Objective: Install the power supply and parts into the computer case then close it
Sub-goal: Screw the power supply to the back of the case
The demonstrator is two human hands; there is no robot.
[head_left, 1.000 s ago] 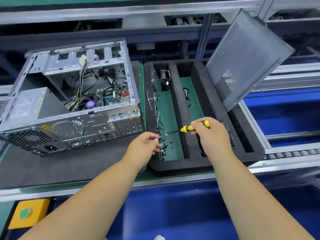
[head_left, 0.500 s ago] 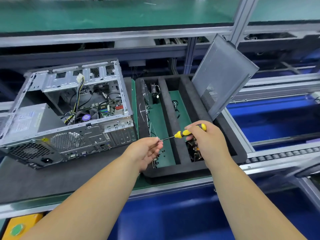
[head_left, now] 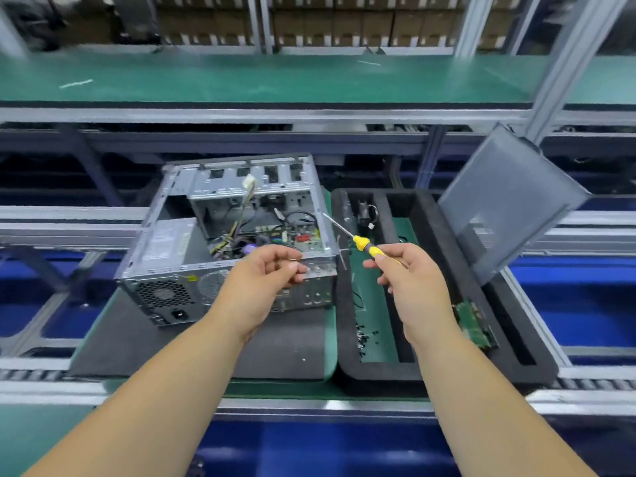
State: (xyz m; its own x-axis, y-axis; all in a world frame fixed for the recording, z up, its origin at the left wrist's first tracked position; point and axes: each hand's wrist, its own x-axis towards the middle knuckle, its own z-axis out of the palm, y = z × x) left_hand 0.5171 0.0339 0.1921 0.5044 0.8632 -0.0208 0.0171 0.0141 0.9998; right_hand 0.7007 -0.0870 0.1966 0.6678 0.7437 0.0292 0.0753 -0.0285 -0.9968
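The right hand (head_left: 409, 280) grips a yellow-handled screwdriver (head_left: 364, 245), its shaft pointing up and left toward the open computer case (head_left: 192, 266). The left hand (head_left: 261, 284) is raised in front of the case's rear panel with fingers curled and fingertips pinched together; whether they hold anything is too small to tell. Loose black screws (head_left: 365, 337) lie in the foam tray (head_left: 378, 376) below the right hand; the side panel (head_left: 509, 204) leans to its right.

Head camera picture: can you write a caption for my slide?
Right hand holds a yellow-handled screwdriver beside the open computer case; left hand pinches something small.
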